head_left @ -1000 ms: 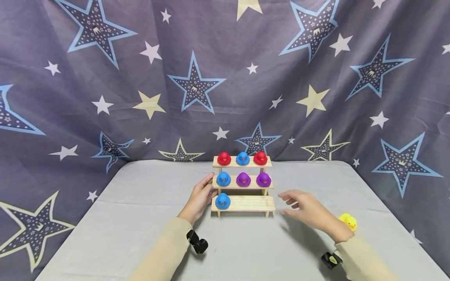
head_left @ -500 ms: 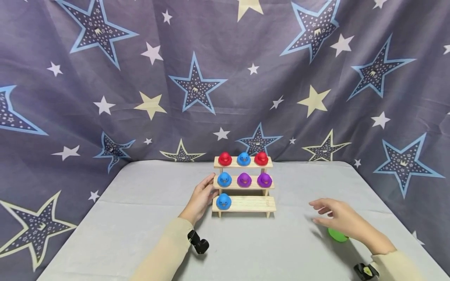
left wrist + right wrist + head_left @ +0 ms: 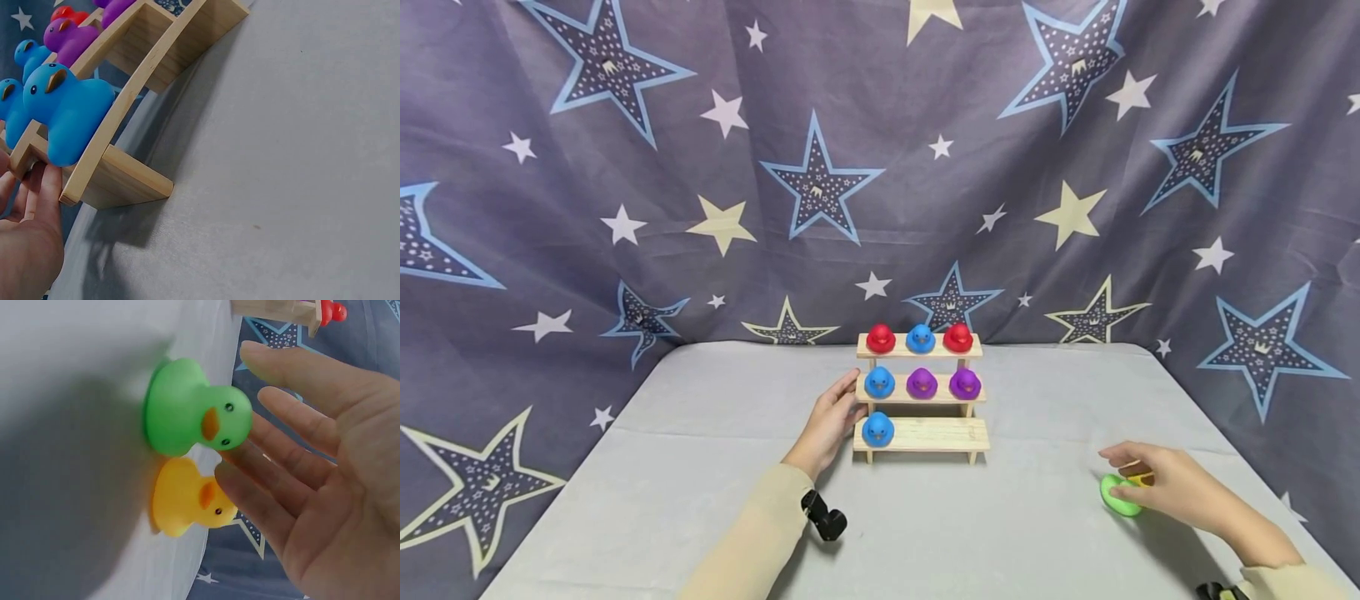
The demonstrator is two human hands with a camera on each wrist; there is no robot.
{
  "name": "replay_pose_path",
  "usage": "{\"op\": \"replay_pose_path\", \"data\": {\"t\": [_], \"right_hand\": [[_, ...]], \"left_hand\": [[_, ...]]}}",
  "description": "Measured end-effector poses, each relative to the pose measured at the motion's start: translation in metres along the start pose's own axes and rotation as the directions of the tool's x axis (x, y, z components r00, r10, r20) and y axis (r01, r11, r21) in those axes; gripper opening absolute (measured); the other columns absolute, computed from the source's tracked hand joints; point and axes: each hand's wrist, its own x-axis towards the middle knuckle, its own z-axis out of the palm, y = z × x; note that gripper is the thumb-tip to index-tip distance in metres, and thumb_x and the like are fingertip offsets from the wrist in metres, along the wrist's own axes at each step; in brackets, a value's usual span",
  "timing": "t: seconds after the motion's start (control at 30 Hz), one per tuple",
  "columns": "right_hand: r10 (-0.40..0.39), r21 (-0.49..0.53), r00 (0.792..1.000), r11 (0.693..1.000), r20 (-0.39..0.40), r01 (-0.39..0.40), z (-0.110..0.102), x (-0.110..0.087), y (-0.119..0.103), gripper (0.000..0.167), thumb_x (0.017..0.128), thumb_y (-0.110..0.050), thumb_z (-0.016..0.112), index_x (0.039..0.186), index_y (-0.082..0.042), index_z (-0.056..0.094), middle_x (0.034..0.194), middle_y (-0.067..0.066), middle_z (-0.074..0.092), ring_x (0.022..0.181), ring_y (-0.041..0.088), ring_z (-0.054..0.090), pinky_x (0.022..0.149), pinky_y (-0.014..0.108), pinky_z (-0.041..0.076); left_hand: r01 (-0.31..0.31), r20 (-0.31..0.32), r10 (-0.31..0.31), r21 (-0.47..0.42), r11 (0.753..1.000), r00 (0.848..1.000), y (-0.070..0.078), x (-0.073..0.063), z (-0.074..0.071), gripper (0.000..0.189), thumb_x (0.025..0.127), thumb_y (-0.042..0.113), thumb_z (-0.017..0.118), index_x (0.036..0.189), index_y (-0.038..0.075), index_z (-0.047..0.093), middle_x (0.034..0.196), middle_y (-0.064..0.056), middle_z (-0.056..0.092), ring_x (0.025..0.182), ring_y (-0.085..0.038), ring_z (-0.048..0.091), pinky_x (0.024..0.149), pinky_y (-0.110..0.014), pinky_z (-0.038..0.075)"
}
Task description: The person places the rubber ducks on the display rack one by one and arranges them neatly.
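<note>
A three-step wooden stand (image 3: 928,435) holds rubber ducks. At its left end my left hand (image 3: 826,423) grips the frame; in the left wrist view its fingers (image 3: 47,194) are at the wood below a blue duck (image 3: 65,112). My right hand (image 3: 1180,487), fingers loosely bent and nothing in them, hovers over a green duck (image 3: 1118,493). In the right wrist view the green duck (image 3: 178,406) sits beside a yellow duck (image 3: 178,497), with the fingers close around the green duck's head. The hand largely hides the yellow duck in the head view.
The top step carries two red ducks (image 3: 881,338) with a blue duck (image 3: 921,338) between them. A blue duck (image 3: 879,382) and two purple ducks (image 3: 922,383) line the middle step. One blue duck (image 3: 877,429) stands left on the bottom step. A starry curtain (image 3: 820,275) hangs behind the table (image 3: 715,433).
My right hand has moved right and toward me, from beside the stand to over the green duck. My left hand and the stand have stayed in place.
</note>
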Motion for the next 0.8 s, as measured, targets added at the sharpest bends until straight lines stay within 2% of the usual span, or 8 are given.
{"op": "replay_pose_path", "data": {"t": [0.2, 0.33, 0.5, 0.67, 0.8], "right_hand": [[-0.064, -0.1, 0.997, 0.993, -0.047, 0.059, 0.005, -0.005, 0.007, 0.034, 0.072, -0.019, 0.089, 0.101, -0.01, 0.073, 0.094, -0.001, 0.074, 0.085, 0.003, 0.066, 0.072, 0.029, 0.06], [-0.058, -0.149, 0.997, 0.988, -0.054, 0.05, 0.008, -0.007, 0.01, 0.034, 0.068, -0.02, 0.091, 0.098, -0.015, 0.074, 0.092, -0.007, 0.072, 0.082, 0.0, 0.061, 0.07, 0.027, 0.057], [-0.051, -0.141, 0.998, 0.989, -0.03, 0.047, 0.01, -0.01, 0.014, 0.039, 0.063, -0.017, 0.092, 0.098, -0.015, 0.074, 0.095, -0.003, 0.07, 0.08, -0.004, 0.053, 0.065, 0.024, 0.053], [-0.115, -0.095, 0.993, 0.989, -0.017, 0.113, 0.011, -0.013, 0.017, 0.047, 0.061, -0.011, 0.092, 0.104, -0.013, 0.073, 0.105, 0.004, 0.072, 0.09, -0.002, 0.057, 0.069, 0.021, 0.054], [-0.114, -0.055, 0.993, 0.992, 0.016, 0.115, 0.012, -0.014, 0.018, 0.048, 0.063, -0.008, 0.09, 0.108, -0.013, 0.072, 0.111, 0.007, 0.071, 0.095, -0.002, 0.058, 0.069, 0.02, 0.054]], "left_hand": [[-0.001, 0.003, 0.001, -0.009, 1.0, 1.0, -0.001, 0.001, -0.001, 0.059, 0.1, 0.0, 0.04, 0.157, -0.001, 0.026, 0.155, -0.023, 0.033, 0.141, -0.036, 0.038, 0.114, -0.04, 0.04], [0.0, 0.008, 0.0, -0.011, 1.0, 1.0, -0.002, 0.002, -0.001, 0.059, 0.1, 0.0, 0.04, 0.157, -0.001, 0.026, 0.157, -0.023, 0.031, 0.141, -0.037, 0.036, 0.115, -0.041, 0.039], [0.002, 0.004, -0.002, -0.011, 1.0, 1.0, -0.001, 0.001, -0.001, 0.058, 0.1, 0.0, 0.04, 0.157, -0.001, 0.026, 0.157, -0.023, 0.031, 0.141, -0.036, 0.037, 0.114, -0.04, 0.04], [0.005, -0.004, -0.005, -0.006, 1.0, 1.0, -0.001, 0.0, 0.0, 0.058, 0.1, 0.001, 0.04, 0.157, 0.0, 0.027, 0.156, -0.022, 0.033, 0.14, -0.035, 0.039, 0.112, -0.039, 0.042], [0.007, -0.007, -0.007, -0.006, 1.0, 1.0, 0.0, 0.0, 0.001, 0.059, 0.1, 0.0, 0.041, 0.157, 0.0, 0.027, 0.156, -0.021, 0.034, 0.141, -0.034, 0.039, 0.112, -0.038, 0.042]]}}
